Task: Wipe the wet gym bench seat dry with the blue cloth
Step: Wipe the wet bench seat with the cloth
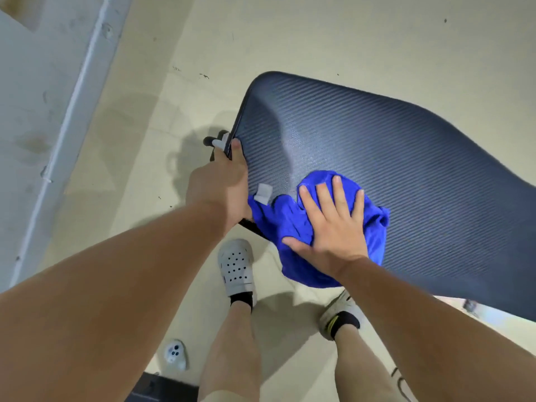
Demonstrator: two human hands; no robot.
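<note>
- The dark blue-grey padded gym bench seat, with a fine ribbed weave, is the surface here; it runs from the near left toward the far right above a pale beige floor
- The bright blue crumpled cloth lies on the near left part of the surface, and its lower fold hangs over the near edge
- A small white tag sticks up from the cloth's left end
- The right hand lies flat on top of the cloth, palm down, fingers spread wide and pressing it to the surface; it is not closed around anything
- The left hand is clamped on the seat's left edge, thumb on top of the padding and fingers curled underneath, touching the cloth's left end
- A lighter sheen shows on the padding just beyond the cloth, toward the far side
- Below the surface, a white perforated clog with a black sock stands on the floor; the other foot is to its right, partly hidden by the right forearm
- A grey wall runs along the far left
</note>
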